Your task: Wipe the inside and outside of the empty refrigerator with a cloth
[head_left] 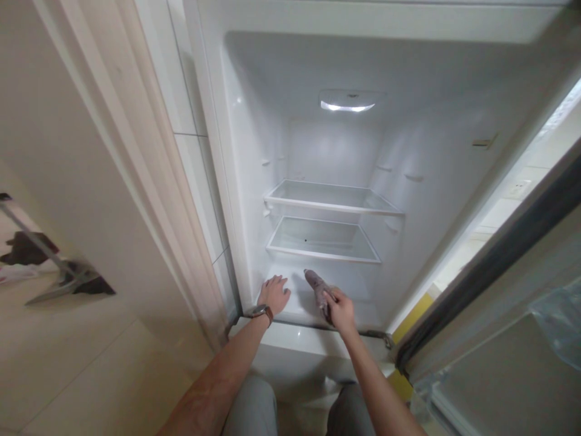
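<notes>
I look into an open, bare white fridge (254,181). My left hand (275,293), a watch on its wrist, lies flat with fingers spread on the fridge's bottom floor at the left. My right hand (339,310) is closed round a greyish-brown cloth (318,286) that rests on the same floor, pointing towards the back. Two glass shelves (331,206) sit above both hands with nothing on them. The interior lamp (347,106) is lit at the top.
The fridge door (499,254) stands open to the right, with plastic film (560,327) on its inner side. A pale wall panel (91,181) rises at the left. A metal stand (54,272) rests on the tiled floor far left.
</notes>
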`<state>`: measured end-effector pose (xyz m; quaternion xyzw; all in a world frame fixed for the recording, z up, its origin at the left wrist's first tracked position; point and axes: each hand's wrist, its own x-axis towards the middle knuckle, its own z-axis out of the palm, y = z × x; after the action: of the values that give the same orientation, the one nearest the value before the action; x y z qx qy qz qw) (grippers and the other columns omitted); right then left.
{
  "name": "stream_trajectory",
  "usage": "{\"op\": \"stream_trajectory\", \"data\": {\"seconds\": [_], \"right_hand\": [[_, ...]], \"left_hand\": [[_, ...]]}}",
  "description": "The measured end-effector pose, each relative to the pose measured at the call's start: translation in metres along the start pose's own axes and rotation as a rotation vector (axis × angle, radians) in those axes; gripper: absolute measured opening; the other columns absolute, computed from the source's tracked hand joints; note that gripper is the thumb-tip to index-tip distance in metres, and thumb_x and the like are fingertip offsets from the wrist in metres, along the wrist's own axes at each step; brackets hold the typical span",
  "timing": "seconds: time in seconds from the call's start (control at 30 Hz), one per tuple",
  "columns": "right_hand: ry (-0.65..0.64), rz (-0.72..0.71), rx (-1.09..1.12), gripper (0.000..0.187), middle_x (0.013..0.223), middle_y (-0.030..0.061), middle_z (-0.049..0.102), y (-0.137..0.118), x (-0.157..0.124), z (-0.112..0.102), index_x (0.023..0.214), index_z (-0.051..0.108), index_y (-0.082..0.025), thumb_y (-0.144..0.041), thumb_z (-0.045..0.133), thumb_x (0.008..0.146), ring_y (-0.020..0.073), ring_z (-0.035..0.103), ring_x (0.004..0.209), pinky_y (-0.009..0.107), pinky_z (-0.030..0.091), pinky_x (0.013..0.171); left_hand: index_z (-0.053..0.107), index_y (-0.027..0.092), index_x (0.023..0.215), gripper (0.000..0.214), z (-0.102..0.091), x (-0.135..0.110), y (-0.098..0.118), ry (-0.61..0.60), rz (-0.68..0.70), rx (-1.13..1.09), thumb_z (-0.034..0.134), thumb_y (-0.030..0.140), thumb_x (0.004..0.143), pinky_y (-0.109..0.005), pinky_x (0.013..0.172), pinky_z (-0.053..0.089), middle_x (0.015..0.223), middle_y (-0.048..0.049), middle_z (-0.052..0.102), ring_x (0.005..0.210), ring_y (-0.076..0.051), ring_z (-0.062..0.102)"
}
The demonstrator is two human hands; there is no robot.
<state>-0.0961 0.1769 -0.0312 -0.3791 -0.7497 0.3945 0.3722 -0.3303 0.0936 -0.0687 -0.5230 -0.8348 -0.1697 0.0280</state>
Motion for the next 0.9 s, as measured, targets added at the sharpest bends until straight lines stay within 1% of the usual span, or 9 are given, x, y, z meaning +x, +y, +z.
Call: {"op": "stream_trajectory", "data": {"seconds": [0.13,0.27,0.37,0.5,0.63,0.7,0.77,0.83,0.9], "right_hand": [[0.038,0.172,0.489,0.062,0.086,0.0123,0.076,-0.026,-0.012,-0.016,0.089,0.076,-0.021,-0.076,0.050,0.084,0.0301,0.072,0.091,0.045,0.060,0.087],[0.053,0.080,0.614,0.056,0.084,0.0123,0.077,-0.063,-0.018,-0.043,0.095,0.079,-0.024,-0.069,0.045,0.092,0.0303,0.073,0.097,0.047,0.062,0.086],[0.232,0.019,0.753,0.047,0.084,0.0096,0.076,-0.086,-0.015,-0.066,0.101,0.079,-0.023,-0.062,0.055,0.090,0.0280,0.074,0.093,0.046,0.063,0.084],[0.577,-0.085,0.822,0.034,0.085,0.0020,0.072,-0.107,0.000,-0.091,0.102,0.076,-0.021,-0.048,0.071,0.082,0.0188,0.070,0.081,0.035,0.061,0.076],[0.875,-0.317,0.459,0.031,0.090,0.0029,0.070,-0.118,0.033,-0.099,0.089,0.076,-0.018,-0.049,0.070,0.088,0.0175,0.068,0.089,0.033,0.057,0.086],[0.786,-0.366,0.132,0.039,0.102,0.0084,0.073,-0.120,0.053,-0.092,0.090,0.078,-0.017,-0.053,0.063,0.094,0.0217,0.068,0.101,0.038,0.054,0.098],[0.474,-0.341,-0.210,0.046,0.126,0.0135,0.072,-0.119,0.072,-0.078,0.106,0.081,-0.018,-0.054,0.054,0.099,0.0266,0.065,0.119,0.043,0.048,0.110],[0.145,-0.222,-0.534,0.051,0.148,0.0141,0.062,-0.116,0.087,-0.061,0.130,0.076,-0.020,-0.053,0.048,0.102,0.0326,0.055,0.137,0.050,0.039,0.120],[-0.030,-0.083,-0.792,0.059,0.160,0.0135,0.052,-0.114,0.096,-0.044,0.148,0.064,-0.024,-0.057,0.045,0.103,0.0411,0.042,0.149,0.062,0.028,0.124]], "left_hand": [[0.063,0.023,0.146,0.048,0.001,0.000,-0.001,-0.010,0.002,-0.009,0.054,0.030,0.099,-0.049,0.124,0.035,0.159,-0.0090,0.055,0.150,-0.029,0.045],[0.065,0.022,0.143,0.046,0.001,0.000,-0.001,-0.008,0.017,-0.010,0.055,0.031,0.100,-0.050,0.123,0.036,0.158,-0.0112,0.056,0.150,-0.030,0.045],[0.065,0.022,0.144,0.046,0.002,0.000,-0.001,-0.005,0.013,-0.010,0.054,0.030,0.099,-0.049,0.123,0.036,0.158,-0.0102,0.057,0.149,-0.030,0.046],[0.065,0.021,0.145,0.048,0.002,0.000,0.000,0.013,0.007,-0.007,0.053,0.030,0.099,-0.047,0.124,0.036,0.158,-0.0087,0.057,0.149,-0.028,0.047],[0.066,0.023,0.143,0.048,0.000,0.000,0.001,0.006,0.000,-0.005,0.054,0.030,0.098,-0.047,0.124,0.036,0.157,-0.0073,0.058,0.148,-0.027,0.048],[0.066,0.023,0.143,0.048,-0.001,-0.001,0.002,0.005,0.005,-0.005,0.053,0.030,0.098,-0.047,0.124,0.036,0.157,-0.0073,0.059,0.148,-0.028,0.048],[0.066,0.022,0.143,0.048,-0.002,-0.001,0.002,0.010,0.008,-0.005,0.053,0.030,0.098,-0.047,0.124,0.036,0.157,-0.0079,0.058,0.148,-0.028,0.048],[0.066,0.022,0.143,0.048,-0.002,-0.001,0.002,0.013,0.009,-0.004,0.053,0.029,0.098,-0.047,0.124,0.036,0.157,-0.0085,0.058,0.147,-0.029,0.048],[0.066,0.021,0.144,0.048,-0.002,0.000,0.001,0.015,0.013,-0.004,0.053,0.029,0.097,-0.048,0.124,0.036,0.156,-0.0088,0.059,0.147,-0.029,0.049]]}}
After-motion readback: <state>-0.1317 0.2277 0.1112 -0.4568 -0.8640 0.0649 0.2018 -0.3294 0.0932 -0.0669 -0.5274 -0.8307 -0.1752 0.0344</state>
